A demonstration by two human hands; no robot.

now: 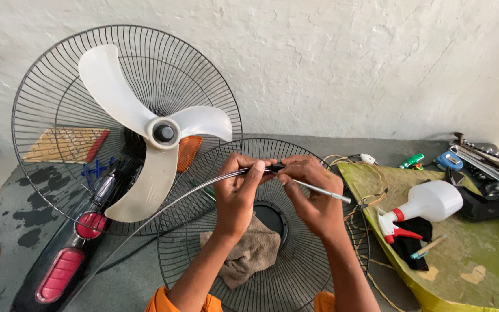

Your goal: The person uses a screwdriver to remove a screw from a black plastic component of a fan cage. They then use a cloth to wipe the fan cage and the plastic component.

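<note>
Rough white plaster wall (330, 63) rose behind a grey table (7, 214) with worn dark patches. Near the middle of the scene, both hands met over a thin curved rim band (203, 188) that swept down to the near left; the left hand (237, 190) was closed around its end, pinching it between thumb and fingers, while the right hand (310, 193) gripped a slim screwdriver (319, 190) whose metal shaft pointed right. Below them lay a black wire fan guard (295, 271), flat on the table, with a brown rag (249, 254) resting on it. To the far left stood the fan (145, 133) with white blades inside its rear grille. On the right, a white spray bottle (428, 202) with a red trigger lay on a yellow-green board (469, 260), with metal tools (486, 162) beyond it at the far right.
</note>
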